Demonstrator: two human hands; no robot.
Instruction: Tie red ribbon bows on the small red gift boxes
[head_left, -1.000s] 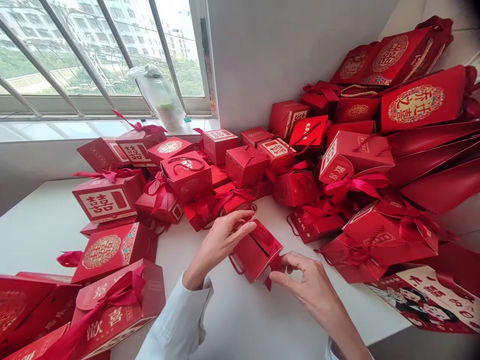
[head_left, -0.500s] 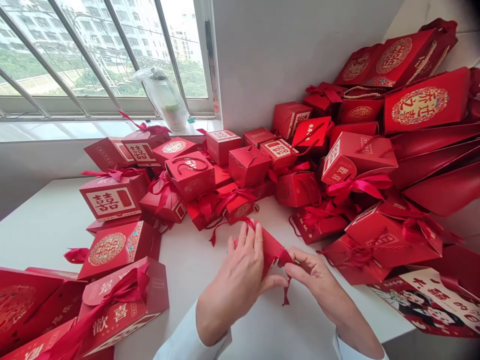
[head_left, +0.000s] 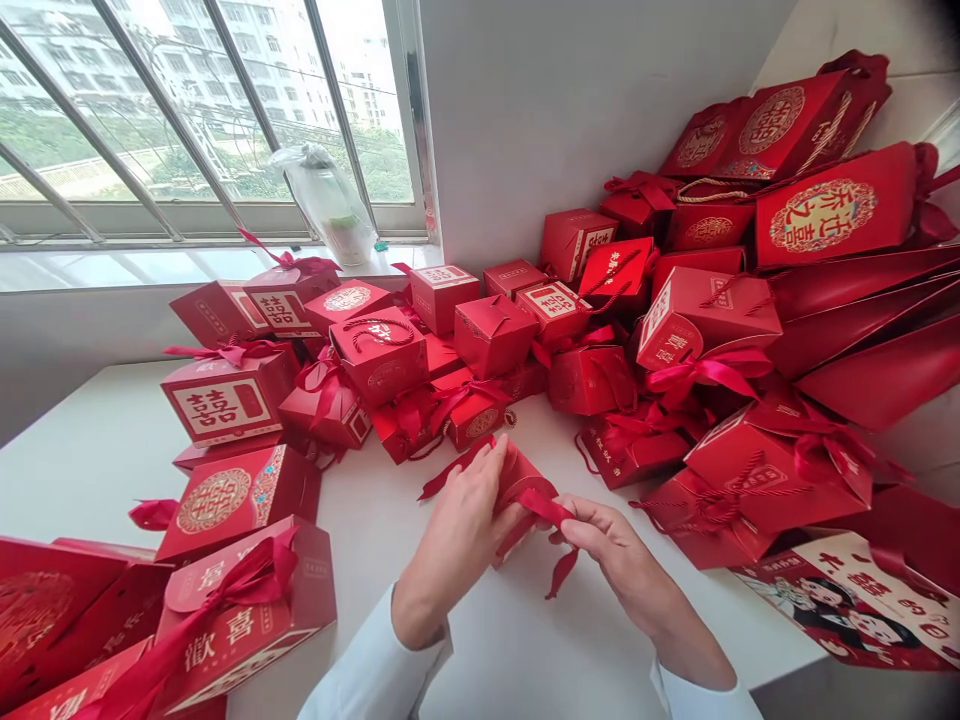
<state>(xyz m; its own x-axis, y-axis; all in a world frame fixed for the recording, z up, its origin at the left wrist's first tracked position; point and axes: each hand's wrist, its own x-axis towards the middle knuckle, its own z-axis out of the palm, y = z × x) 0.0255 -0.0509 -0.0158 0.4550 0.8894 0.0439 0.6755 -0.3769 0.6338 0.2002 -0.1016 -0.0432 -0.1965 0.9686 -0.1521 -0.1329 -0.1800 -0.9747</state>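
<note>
A small red gift box [head_left: 529, 472] sits on the white table between my hands, partly covered by them. My left hand [head_left: 469, 515] presses along its left side, fingers stretched toward the top and thumb by the ribbon. A red ribbon [head_left: 546, 506] crosses the box's near top part. My right hand [head_left: 600, 530] pinches this ribbon between thumb and fingers, and one tail dangles below the fingertips. Another ribbon end [head_left: 457, 472] sticks out to the left, beyond my left fingers. The underside of the box is hidden.
Several red gift boxes [head_left: 379, 352] with bows and cords crowd the table's back and left. More boxes and red gift bags [head_left: 817, 215] pile up on the right. A plastic-wrapped cup [head_left: 341, 220] stands on the sill by the barred window. White tabletop [head_left: 382, 510] shows around my hands.
The box has turned, showing its rounded top flap more. My right hand has pulled the ribbon taut across the box, and the left-hand ribbon end now stretches out further.
</note>
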